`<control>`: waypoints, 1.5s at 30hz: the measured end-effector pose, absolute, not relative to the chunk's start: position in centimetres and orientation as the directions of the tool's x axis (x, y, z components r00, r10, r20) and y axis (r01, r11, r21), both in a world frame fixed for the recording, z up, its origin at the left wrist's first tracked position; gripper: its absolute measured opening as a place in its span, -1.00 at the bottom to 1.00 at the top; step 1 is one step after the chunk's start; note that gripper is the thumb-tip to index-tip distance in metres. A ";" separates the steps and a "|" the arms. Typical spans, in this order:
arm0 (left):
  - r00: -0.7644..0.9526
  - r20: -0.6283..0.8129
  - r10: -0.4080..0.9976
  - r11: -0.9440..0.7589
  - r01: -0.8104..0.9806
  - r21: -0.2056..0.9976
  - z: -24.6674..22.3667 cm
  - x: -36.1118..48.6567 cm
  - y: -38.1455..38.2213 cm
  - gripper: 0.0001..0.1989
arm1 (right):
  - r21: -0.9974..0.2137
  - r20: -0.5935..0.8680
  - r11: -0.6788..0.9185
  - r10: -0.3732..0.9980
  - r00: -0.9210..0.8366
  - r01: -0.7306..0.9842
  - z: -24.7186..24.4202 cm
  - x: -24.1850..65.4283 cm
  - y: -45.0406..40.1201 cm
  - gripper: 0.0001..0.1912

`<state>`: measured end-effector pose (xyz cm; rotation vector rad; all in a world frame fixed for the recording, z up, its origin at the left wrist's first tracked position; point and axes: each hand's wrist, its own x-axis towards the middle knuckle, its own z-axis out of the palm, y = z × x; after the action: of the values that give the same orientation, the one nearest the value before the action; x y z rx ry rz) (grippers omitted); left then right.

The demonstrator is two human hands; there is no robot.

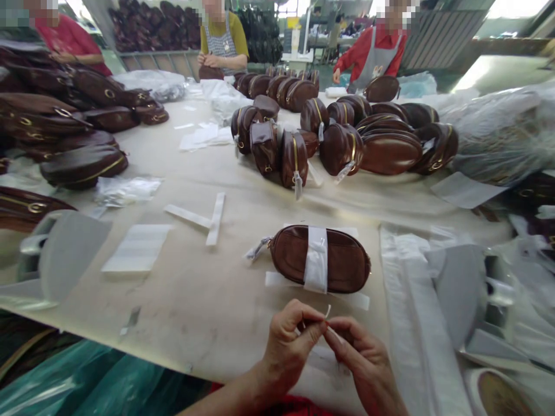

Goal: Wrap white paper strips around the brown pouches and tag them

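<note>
An oval brown bag (pixel 290 254) lies on the table with a white paper band (pixel 317 260) around its middle and a wrapped zip pull at its left end. Just below it, my left hand (pixel 295 341) and my right hand (pixel 362 358) meet at their fingertips. Both hands are closed in a pinch on a small, thin white strip (pixel 328 311), whose end sticks up between them. Its rest is mostly hidden by the fingers. Neither hand touches the bag.
Brown bags stand in rows (pixel 295 156) beyond and pile up at the left (pixel 82 156). White strips (pixel 215 219) and a paper sheet (pixel 137 248) lie left of centre. Plastic sleeves (pixel 416 306) and a tape dispenser (pixel 459 289) are at the right. Three people work across the table.
</note>
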<state>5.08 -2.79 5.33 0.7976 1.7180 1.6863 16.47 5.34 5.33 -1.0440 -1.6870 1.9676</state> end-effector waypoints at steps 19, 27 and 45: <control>-0.725 -0.388 0.569 0.224 -0.318 0.921 1.4 -6.0 -0.5 -0.82 | -0.888 -0.205 0.218 0.602 -0.772 0.406 5.8 14.0 6.3 -0.67; -0.721 -0.493 0.486 0.261 -0.419 0.870 0.5 -7.7 2.9 -0.81 | -0.878 -0.176 0.204 0.704 -0.688 0.433 8.2 12.6 6.9 -0.69; -0.746 -0.007 0.666 0.203 0.173 0.964 -3.1 -10.9 3.7 -0.73 | -0.365 -0.166 0.852 0.337 -0.927 0.375 11.1 -1.2 15.6 -0.69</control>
<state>-10.93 3.75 -3.14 0.7797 2.0602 1.5639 -1.24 15.62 11.14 -0.5996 -3.1152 0.6450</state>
